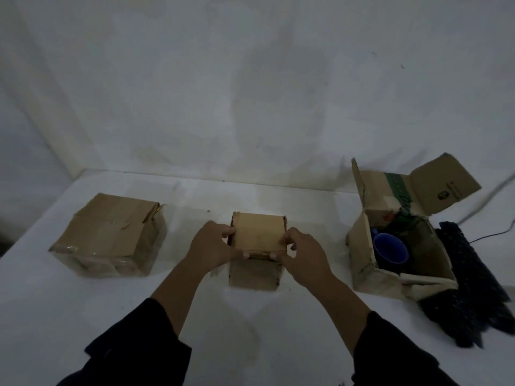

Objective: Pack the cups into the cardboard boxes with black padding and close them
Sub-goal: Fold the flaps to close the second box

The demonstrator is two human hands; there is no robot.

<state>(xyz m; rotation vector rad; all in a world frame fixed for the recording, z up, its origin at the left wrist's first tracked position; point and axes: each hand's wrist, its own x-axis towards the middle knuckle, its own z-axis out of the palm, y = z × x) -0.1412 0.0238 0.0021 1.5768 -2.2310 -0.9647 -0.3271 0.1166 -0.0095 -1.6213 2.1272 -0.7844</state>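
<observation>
On the white table (83, 302), a closed box (111, 235) sits left, an open box (362, 252) right, black padding (473, 288) touching its side. Left hand (211, 246) and right hand (303, 252) both grip the middle box (259, 232) by its top flap. And the blue cup (390, 250) lies inside the open box.

One wide-angle camera, worn on the head, is looking forward and down across the white counter (250, 316) toward the white wall (250, 93). It is sitting close above the person's forearms, so the left hand (210, 245) and right hand (305, 253), gripping the middle cardboard box (260, 232), are falling at frame centre. The taped box (111, 235) and open box (362, 246) are flanking them toward the sides.
</observation>
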